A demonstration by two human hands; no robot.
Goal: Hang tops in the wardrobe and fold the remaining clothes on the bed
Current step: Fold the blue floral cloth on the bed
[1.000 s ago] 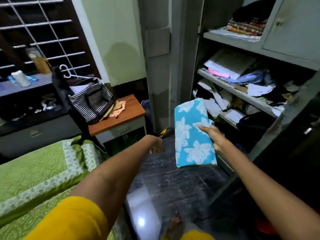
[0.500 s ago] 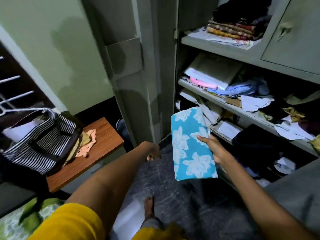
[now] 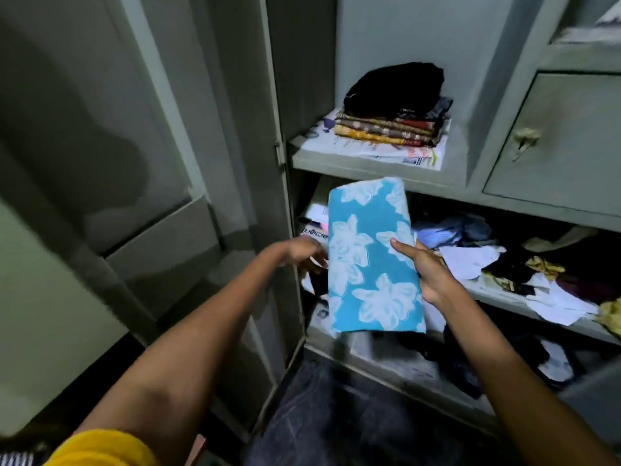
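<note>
A folded blue cloth with white flowers hangs upright in front of the open grey wardrobe. My right hand grips its right edge, thumb on the front. My left hand reaches just left of the cloth with relaxed fingers, at or near its left edge; I cannot tell if it touches. A neat stack of folded clothes, dark on top and patterned below, lies on the upper shelf.
The middle shelf holds a jumble of loose clothes and papers. A shut locker door is at upper right. The open wardrobe door stands on the left. Dark floor lies below.
I have stepped closer to the wardrobe and the view has swung right; the bed, table and striped bag left the frame. The cloth rose toward the shelves and my left hand came up beside it.
</note>
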